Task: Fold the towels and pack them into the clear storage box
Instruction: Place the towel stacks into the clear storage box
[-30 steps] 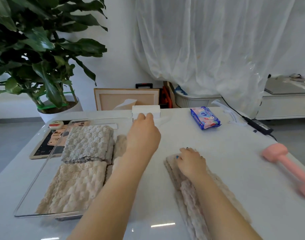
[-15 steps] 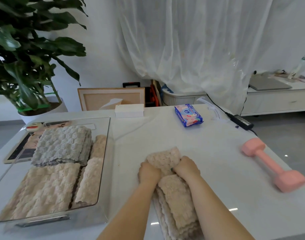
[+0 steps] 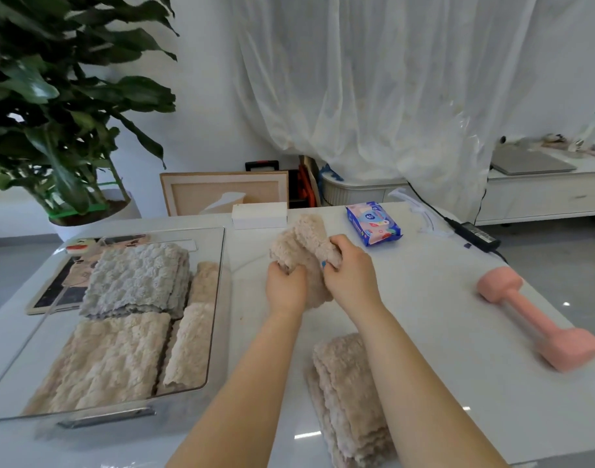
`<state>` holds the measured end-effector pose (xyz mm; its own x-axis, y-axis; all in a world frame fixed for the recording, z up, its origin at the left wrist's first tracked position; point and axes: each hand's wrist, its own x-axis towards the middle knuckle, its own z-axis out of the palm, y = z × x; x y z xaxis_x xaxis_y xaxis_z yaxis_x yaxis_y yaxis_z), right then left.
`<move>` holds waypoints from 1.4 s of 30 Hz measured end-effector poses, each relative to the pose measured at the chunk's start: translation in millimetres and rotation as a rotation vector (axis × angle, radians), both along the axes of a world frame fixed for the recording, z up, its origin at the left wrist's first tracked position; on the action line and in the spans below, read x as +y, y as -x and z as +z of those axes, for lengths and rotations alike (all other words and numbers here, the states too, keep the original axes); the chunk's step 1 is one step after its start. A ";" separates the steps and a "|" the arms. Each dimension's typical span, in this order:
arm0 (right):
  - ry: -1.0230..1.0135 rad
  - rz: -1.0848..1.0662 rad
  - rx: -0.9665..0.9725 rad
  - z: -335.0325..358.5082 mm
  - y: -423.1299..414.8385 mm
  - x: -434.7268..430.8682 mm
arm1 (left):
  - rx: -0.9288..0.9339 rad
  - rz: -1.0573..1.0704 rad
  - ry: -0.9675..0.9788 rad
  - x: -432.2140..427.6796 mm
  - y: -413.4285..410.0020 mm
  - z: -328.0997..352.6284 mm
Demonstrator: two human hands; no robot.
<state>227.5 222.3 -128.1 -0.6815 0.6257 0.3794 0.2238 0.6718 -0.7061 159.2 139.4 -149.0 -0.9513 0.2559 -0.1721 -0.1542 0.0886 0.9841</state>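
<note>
A beige towel is gripped above the table by both hands — left hand and right hand, fingers curled into it. More towels are stacked below; four lie packed in the box, left.

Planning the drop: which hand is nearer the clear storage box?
Left. The left hand grips the beige towel just right of the storage box; the right hand grips it farther right.
</note>
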 end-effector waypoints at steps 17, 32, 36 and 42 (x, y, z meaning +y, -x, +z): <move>0.806 0.405 0.173 62.8 73.2 -129.8 | 0.019 -0.139 0.109 -163.7 125.5 69.6; 0.065 0.236 -0.565 -8.1 108.1 -161.5 | 0.353 -0.200 0.497 -128.4 145.0 -33.9; 0.049 0.226 -0.559 -7.0 106.7 -160.9 | 0.424 -0.361 0.676 -129.1 148.3 -43.1; 0.074 0.226 -0.542 -10.3 108.3 -162.2 | 0.259 -0.510 0.811 -130.2 146.4 -46.4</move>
